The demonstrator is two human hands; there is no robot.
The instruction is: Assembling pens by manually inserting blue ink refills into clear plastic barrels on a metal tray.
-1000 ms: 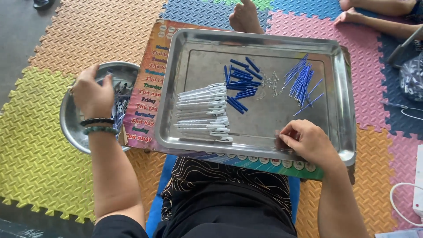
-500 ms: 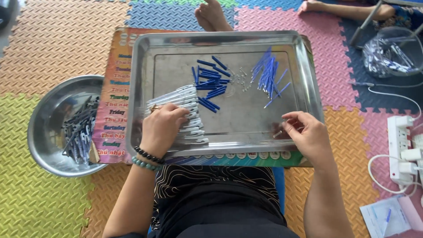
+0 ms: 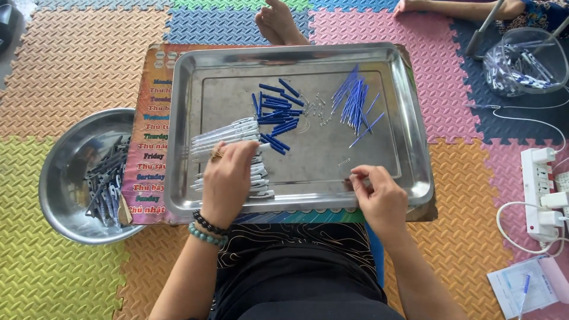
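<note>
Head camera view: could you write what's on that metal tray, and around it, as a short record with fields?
Surface: steel tray on a printed board, over coloured foam mats
Left hand: fingers resting on the row of clear pen barrels
Right hand: at the tray's near edge, pinching something too small to tell
Tray middle: short blue caps, tiny springs
Tray right: thin blue refills
Beside tray, left: round metal bowl of dark pens
Far right: clear bowl, power strip
</note>
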